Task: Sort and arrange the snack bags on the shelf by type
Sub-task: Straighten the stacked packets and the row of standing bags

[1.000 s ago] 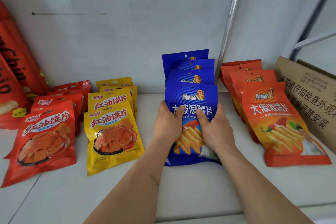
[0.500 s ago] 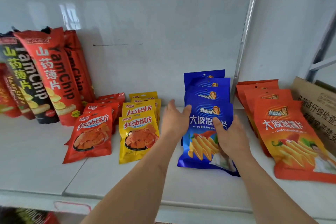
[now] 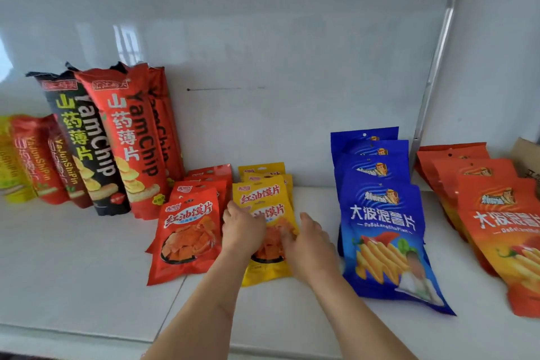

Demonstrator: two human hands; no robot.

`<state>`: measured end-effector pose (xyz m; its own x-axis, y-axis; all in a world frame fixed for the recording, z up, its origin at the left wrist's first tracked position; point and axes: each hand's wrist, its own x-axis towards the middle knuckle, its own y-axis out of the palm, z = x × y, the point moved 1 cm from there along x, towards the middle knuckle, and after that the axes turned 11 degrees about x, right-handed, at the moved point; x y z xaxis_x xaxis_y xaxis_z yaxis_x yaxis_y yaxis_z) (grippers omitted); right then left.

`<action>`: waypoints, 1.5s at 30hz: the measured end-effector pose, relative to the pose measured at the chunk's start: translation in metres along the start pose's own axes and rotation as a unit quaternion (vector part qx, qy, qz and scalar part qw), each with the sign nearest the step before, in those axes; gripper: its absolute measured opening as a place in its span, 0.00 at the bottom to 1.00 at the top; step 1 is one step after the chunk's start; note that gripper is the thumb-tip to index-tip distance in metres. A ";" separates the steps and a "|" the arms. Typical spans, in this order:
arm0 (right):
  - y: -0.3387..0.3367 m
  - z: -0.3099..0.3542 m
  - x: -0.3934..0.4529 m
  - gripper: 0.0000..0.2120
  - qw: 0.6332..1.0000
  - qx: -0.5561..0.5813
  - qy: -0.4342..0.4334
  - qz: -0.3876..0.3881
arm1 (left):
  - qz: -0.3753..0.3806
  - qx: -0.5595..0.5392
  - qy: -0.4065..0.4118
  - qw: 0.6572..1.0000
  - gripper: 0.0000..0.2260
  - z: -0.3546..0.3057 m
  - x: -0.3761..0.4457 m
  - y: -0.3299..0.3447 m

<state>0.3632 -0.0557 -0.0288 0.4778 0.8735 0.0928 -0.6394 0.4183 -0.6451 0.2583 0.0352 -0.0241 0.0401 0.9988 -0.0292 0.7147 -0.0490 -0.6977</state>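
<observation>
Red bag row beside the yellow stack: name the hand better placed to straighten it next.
Left, probably. The left hand lies on the front yellow bag at the edge bordering the front red bag. The right hand sits at the far edge, toward the blue bags.

The shelf [image 3: 87, 272] is showing plain white, and the back panel [image 3: 292, 52] behind it is glowing a pale grey-white. The front yellow bag [image 3: 264, 269] is wearing bright yellow with red lettering and a picture of orange-red slices. Beside it the front red bag [image 3: 187, 231] is showing red with white lettering and the same orange slices. The front blue bag [image 3: 385, 231] is shining deep blue with white lettering, wavy lines and yellow ridged sticks. The front orange bag [image 3: 508, 237] is fading from orange-red into yellow. One tall bag [image 3: 84, 143] is showing black with yellow and white lettering; the next tall bag [image 3: 134, 137] is showing red.
</observation>
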 end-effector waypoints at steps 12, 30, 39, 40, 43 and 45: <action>0.031 -0.001 0.044 0.29 0.994 -0.037 0.053 -0.090 | 0.092 -0.097 -0.001 0.991 0.39 0.029 0.131 0.041; 0.018 -0.009 0.059 0.18 0.990 0.061 0.065 -0.111 | 0.174 -0.198 0.064 0.962 0.16 -0.015 0.080 0.013; 0.017 -0.011 0.080 0.34 0.988 0.070 0.111 -0.086 | 0.149 -0.173 0.030 0.973 0.35 -0.031 0.106 0.010; 0.018 -0.012 0.083 0.33 0.988 0.078 0.105 -0.084 | 0.153 -0.174 0.035 0.972 0.36 -0.032 0.108 0.011; 0.019 -0.012 0.086 0.28 0.989 0.104 0.081 -0.072 | 0.155 -0.170 0.055 0.972 0.38 -0.029 0.117 0.017; 0.016 -0.012 0.086 0.26 0.987 0.129 0.071 -0.065 | 0.159 -0.198 0.058 0.966 0.38 -0.028 0.118 0.019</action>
<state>0.4008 0.0231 -0.0400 0.6339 0.7722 0.0423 -0.6904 0.5897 -0.4190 0.2962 0.1518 -0.0203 0.3623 0.9266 -0.1012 0.8633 -0.3745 -0.3383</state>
